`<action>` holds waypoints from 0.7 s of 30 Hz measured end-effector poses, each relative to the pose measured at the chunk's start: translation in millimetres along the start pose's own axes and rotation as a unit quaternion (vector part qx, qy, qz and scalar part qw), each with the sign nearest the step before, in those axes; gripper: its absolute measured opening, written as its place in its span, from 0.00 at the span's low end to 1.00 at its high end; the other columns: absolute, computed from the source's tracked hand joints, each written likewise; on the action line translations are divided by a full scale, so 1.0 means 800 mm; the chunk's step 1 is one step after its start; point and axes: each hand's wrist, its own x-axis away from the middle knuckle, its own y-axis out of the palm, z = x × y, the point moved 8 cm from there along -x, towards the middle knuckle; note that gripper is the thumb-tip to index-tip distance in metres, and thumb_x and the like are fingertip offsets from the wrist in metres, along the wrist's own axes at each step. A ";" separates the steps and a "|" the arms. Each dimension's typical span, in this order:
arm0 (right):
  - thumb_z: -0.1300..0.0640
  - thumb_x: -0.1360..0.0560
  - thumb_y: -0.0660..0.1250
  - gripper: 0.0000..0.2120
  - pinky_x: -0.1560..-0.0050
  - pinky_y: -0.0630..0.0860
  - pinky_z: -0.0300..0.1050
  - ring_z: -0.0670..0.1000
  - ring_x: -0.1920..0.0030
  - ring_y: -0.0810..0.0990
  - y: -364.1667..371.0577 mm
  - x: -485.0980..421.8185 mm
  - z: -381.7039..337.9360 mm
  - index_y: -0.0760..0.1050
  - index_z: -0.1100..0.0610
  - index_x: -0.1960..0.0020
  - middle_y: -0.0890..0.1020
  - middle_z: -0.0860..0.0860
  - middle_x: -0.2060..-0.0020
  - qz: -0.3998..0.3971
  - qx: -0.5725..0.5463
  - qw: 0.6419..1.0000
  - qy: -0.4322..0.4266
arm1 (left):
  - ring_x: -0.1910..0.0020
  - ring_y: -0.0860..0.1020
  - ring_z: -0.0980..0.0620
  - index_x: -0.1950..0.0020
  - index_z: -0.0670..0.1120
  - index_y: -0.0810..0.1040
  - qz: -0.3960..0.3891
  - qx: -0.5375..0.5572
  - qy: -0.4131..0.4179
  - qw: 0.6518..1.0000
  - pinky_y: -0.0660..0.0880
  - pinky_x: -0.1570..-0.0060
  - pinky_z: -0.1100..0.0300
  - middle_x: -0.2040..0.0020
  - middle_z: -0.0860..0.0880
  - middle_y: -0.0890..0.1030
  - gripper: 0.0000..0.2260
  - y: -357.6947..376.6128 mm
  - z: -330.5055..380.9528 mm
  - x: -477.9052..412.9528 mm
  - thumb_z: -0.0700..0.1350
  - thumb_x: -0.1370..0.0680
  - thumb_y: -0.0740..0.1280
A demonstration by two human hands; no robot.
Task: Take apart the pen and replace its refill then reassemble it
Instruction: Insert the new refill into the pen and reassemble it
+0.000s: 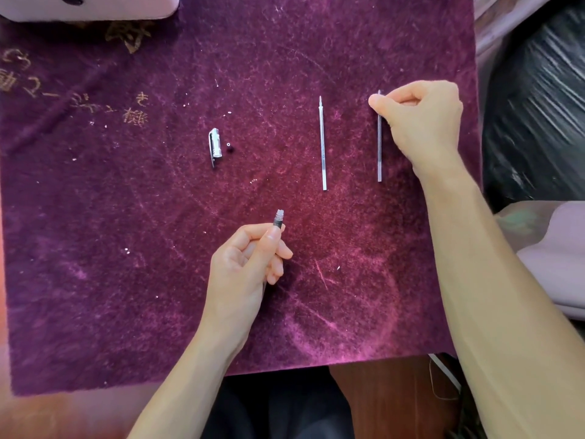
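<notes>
My left hand (250,264) holds the pen barrel (278,220) upright over the purple cloth; only its dark grip and clear threaded end poke out above my fingers. My right hand (421,118) pinches the upper part of a thin dark refill (379,150) at the right side of the cloth. A second, pale refill (322,144) lies alone on the cloth, tip pointing away from me. The clear pen cap (214,147) with its clip lies left of centre, and a tiny dark tip piece (229,147) sits just to its right.
The purple felt cloth (126,248) with gold characters covers the table; its front edge ends near my forearms. A pale object (88,7) lies at the far left corner. Black plastic wrap (538,106) and pale fabric (554,258) are to the right.
</notes>
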 end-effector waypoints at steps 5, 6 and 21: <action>0.48 0.29 0.77 0.08 0.49 0.82 0.41 0.43 0.54 0.87 0.000 -0.004 0.001 0.89 0.52 0.55 0.86 0.41 0.63 0.000 0.006 1.000 0.022 | 0.68 0.75 0.57 0.50 0.49 0.85 0.003 0.001 0.002 1.000 0.74 0.67 0.66 0.61 0.48 0.84 0.07 0.001 0.002 0.000 0.49 0.19 0.68; 0.48 0.29 0.77 0.07 0.49 0.82 0.42 0.43 0.54 0.87 0.000 -0.004 0.001 0.89 0.51 0.56 0.86 0.40 0.63 -0.001 0.004 1.000 0.027 | 0.68 0.75 0.57 0.50 0.49 0.85 0.002 0.000 0.003 1.000 0.74 0.67 0.66 0.61 0.48 0.84 0.07 0.001 0.002 0.000 0.49 0.19 0.68; 0.52 0.23 0.70 0.10 0.65 0.79 0.33 0.38 0.71 0.84 0.003 0.028 -0.014 0.84 0.52 0.62 0.88 0.45 0.68 -0.087 -0.055 0.994 0.033 | 0.69 0.75 0.57 0.51 0.49 0.84 -0.002 -0.007 0.016 1.000 0.74 0.67 0.67 0.61 0.47 0.83 0.07 -0.002 0.005 0.016 0.47 0.17 0.67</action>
